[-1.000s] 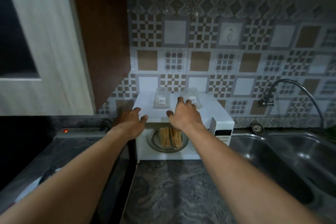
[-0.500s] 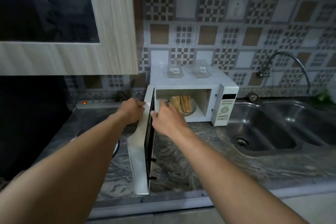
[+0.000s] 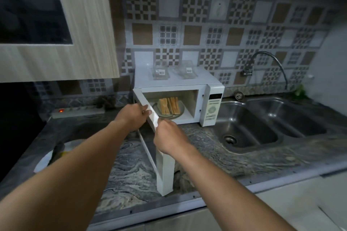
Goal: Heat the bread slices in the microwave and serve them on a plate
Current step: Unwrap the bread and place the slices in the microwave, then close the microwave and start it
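**Operator:** Where is the bread?

**Inspector:** The toasted brown bread slices (image 3: 169, 106) stand on edge, side by side, on the round glass turntable tray (image 3: 170, 116) inside the white box-shaped microwave oven (image 3: 195, 83). The oven sits on the grey marbled stone counter (image 3: 206, 148), against the patterned tile wall. Its white side-hinged door (image 3: 165, 170) is swung wide open towards you, hinged at the oven's left.

**Operator:** And my hands?

**Inspector:** Both are on that door. Your left hand (image 3: 131, 116) grips the upper edge from the outer side, with fingers curled over it. Your right hand (image 3: 169, 137) is just beside it on the inner side and closes on the same edge. Its back faces the camera, so its fingertips are hidden. Neither hand touches the bread.

**Operator:** Anything else to record?

**Inspector:** Two clear plastic packets with small white labels (image 3: 160, 73) lie on the oven's top. A white round plate (image 3: 43, 161) lies on the counter at your left, partly behind your forearm. Something dark and yellow is on it, which I cannot identify. A white power strip with a red lamp lit (image 3: 75, 111) lies along the wall left of the oven. To its right are the stainless steel double sink (image 3: 244, 153) and, above it, a curved metal wall tap (image 3: 266, 56).
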The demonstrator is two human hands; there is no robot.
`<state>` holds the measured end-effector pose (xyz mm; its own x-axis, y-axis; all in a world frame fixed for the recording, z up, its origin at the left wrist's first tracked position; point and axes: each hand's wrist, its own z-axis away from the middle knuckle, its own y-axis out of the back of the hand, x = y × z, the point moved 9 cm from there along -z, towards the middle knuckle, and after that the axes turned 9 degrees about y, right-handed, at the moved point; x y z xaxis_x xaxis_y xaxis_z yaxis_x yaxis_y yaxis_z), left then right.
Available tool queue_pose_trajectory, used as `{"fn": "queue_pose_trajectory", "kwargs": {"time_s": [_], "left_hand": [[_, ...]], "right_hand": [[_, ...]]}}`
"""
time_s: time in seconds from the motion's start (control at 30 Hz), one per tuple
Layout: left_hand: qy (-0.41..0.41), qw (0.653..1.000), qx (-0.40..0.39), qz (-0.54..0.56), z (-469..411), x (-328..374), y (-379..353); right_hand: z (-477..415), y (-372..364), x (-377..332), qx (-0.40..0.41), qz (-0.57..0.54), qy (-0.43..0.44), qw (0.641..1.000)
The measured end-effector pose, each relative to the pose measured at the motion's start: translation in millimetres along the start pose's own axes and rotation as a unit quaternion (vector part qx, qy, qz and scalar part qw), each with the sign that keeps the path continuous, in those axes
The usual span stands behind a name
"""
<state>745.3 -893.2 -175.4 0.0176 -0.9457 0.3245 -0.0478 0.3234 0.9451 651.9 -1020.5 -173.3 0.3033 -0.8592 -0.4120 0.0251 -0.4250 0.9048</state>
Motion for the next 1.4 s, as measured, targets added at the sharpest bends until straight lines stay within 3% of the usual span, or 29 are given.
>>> {"fn": "queue_pose_trajectory", "kwargs": {"time_s": [0.27, 0.4, 0.83, 1.13, 1.23, 1.4], "left_hand": [[-0.02, 0.999, -0.024, -0.024, -13, 52, -50], [-0.001, 0.999, 0.028, -0.037, -33, 80, -57], [0.023, 0.992, 0.097, -0.083, -91, 128, -87], [0.048, 0.983, 0.123, -0.125, -126, 146, -87], [0.059, 0.981, 0.113, -0.146, -140, 150, -85], [0.056, 0.983, 0.106, -0.141, -161, 160, -80]], "right_hand": [[-16, 27, 81, 0.075, 0.146, 0.012, 0.986], [-43, 39, 123, 0.093, 0.2, 0.033, 0.975], [-122, 64, 202, 0.122, 0.225, 0.173, 0.951], [-173, 66, 229, 0.121, 0.259, 0.192, 0.939], [-187, 70, 240, 0.086, 0.256, 0.17, 0.948], [-200, 83, 239, 0.094, 0.228, 0.182, 0.952]]}}
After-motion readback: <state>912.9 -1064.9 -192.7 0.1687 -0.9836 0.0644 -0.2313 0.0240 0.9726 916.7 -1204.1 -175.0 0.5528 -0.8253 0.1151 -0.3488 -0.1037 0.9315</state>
